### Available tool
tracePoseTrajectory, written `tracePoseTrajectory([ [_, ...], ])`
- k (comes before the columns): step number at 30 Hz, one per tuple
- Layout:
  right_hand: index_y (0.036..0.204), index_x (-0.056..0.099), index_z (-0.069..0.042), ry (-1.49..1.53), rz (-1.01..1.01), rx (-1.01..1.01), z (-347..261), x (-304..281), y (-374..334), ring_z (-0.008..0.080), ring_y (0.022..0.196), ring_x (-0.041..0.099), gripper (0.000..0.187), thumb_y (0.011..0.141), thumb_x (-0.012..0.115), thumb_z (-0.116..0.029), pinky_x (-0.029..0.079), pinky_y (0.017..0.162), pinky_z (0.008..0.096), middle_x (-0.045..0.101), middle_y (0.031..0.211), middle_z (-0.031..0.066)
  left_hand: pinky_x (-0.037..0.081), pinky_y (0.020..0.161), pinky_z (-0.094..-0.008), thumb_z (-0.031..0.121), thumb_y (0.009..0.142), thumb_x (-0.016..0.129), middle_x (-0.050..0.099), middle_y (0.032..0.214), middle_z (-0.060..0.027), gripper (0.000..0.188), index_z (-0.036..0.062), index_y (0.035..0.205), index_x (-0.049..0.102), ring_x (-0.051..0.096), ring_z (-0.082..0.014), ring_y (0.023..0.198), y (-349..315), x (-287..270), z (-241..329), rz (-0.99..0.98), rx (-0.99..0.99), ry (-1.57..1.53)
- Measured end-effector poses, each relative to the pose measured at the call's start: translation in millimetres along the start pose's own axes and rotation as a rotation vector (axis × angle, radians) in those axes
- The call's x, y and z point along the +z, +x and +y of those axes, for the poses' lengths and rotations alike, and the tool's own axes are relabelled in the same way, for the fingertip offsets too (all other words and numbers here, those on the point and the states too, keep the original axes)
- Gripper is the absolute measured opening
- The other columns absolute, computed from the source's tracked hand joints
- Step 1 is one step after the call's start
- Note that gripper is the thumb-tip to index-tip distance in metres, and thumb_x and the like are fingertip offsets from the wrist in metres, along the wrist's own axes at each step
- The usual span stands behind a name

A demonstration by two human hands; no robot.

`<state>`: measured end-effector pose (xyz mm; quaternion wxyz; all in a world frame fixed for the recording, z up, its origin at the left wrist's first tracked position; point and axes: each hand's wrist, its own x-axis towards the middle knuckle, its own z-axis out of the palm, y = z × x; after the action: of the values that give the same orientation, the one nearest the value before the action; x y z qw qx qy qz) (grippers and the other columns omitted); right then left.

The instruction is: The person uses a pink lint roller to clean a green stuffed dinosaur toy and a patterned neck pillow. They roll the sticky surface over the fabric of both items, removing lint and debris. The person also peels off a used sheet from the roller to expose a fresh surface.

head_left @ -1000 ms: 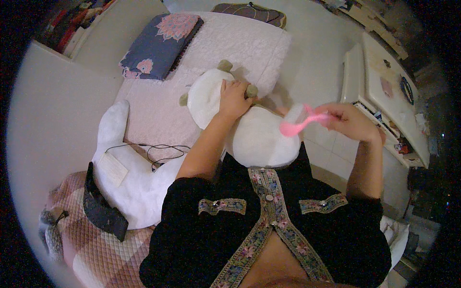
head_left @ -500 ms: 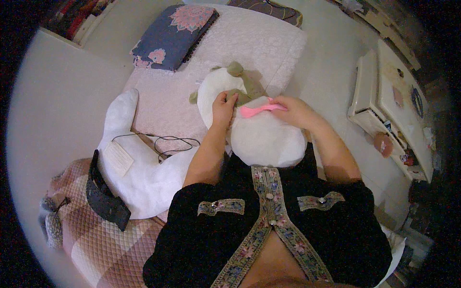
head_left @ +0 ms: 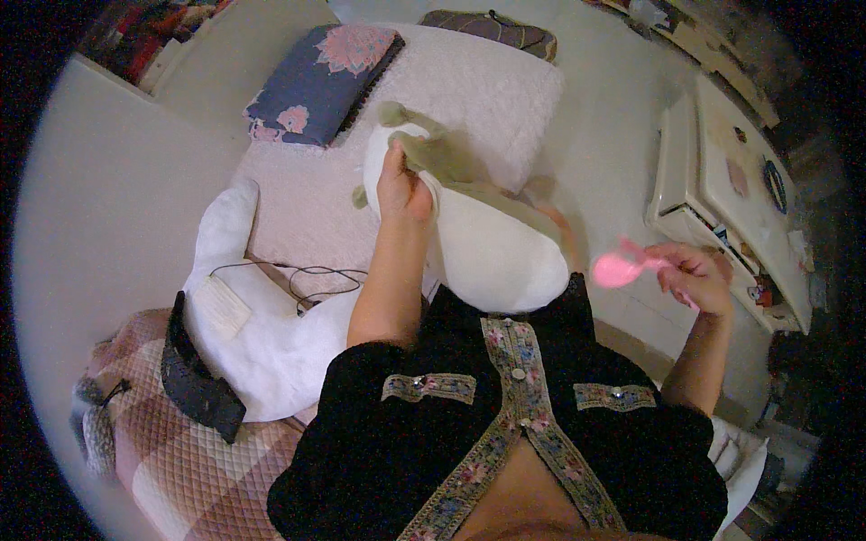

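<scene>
A plush toy [head_left: 496, 248] with a white front and olive-green back lies tilted across my lap, its lower end against my black clothes. Around its narrow middle, just below the head, my left hand [head_left: 404, 187] is closed, thumb on the white side. Out to the right, apart from the toy, my right hand [head_left: 693, 275] grips a pink tool [head_left: 617, 269] by its handle. That tool has a rounded oval head and is slightly blurred; whether it bears bristles cannot be made out.
A bench with a pale fluffy cover [head_left: 487, 99] holds a folded dark blue floral cloth [head_left: 325, 86]. At left lie a white curved cushion [head_left: 262, 352], a black cable [head_left: 316, 270], a black strap [head_left: 198, 383] and a checked quilt [head_left: 203, 460]. A white cabinet [head_left: 722, 180] stands right.
My right hand has swung away from the toy to the right with the pink tool. The toy has turned, showing more green back, and my left hand has shifted its hold slightly.
</scene>
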<state>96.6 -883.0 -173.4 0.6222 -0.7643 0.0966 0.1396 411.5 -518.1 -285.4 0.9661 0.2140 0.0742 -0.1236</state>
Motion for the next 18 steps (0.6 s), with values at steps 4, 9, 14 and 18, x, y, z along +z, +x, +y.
tracePoseTrajectory([
  [4, 0.136, 0.057, -0.008, 0.155, 0.297, -0.217, -4, -3, 14, 0.001, 0.044, 0.039, 0.038, 0.098, 0.061, -0.015, 0.028, 0.038, 0.018, 0.062, 0.078, 0.0018, 0.04, 0.11, -0.051, 0.025, 0.106, 0.042, 0.063, 0.121, -0.0159, 0.03, 0.0018, 0.114, 0.06, 0.057, -0.0321, 0.117, -7, 8, 22, -0.718, -0.041, -0.435],
  [9, 0.139, 0.055, -0.008, 0.137, 0.423, -0.362, -17, 6, 44, 0.0012, 0.044, 0.04, 0.041, 0.099, 0.059, -0.015, 0.027, 0.037, 0.0172, 0.063, 0.081, 0.002, 0.039, 0.111, -0.049, 0.029, 0.108, 0.039, 0.059, 0.13, -0.016, 0.036, 0.0007, 0.121, 0.056, 0.053, -0.0329, 0.124, -38, 7, 30, -0.237, 0.042, -0.27],
  [14, 0.141, 0.055, -0.012, 0.068, 0.391, -0.408, -44, 53, 99, 0.0016, 0.051, 0.045, 0.045, 0.097, 0.063, -0.016, 0.034, 0.044, 0.0181, 0.065, 0.085, 0.0012, 0.037, 0.114, -0.0491, 0.043, 0.107, 0.038, 0.049, 0.148, -0.0132, 0.055, 0.0031, 0.145, 0.044, 0.047, -0.0323, 0.136, -56, -72, 8, -0.014, -0.035, -0.025],
  [18, 0.14, 0.057, -0.014, -0.178, 0.347, -0.46, -55, 99, 160, 0.0047, 0.07, 0.058, 0.044, 0.096, 0.065, -0.018, 0.045, 0.056, 0.0201, 0.068, 0.098, 0.0028, 0.036, 0.114, -0.0498, 0.053, 0.101, 0.048, 0.05, 0.148, -0.01, 0.064, 0.01, 0.148, 0.042, 0.046, -0.0307, 0.136, -58, -64, 12, 0.081, 0.013, 0.046],
])
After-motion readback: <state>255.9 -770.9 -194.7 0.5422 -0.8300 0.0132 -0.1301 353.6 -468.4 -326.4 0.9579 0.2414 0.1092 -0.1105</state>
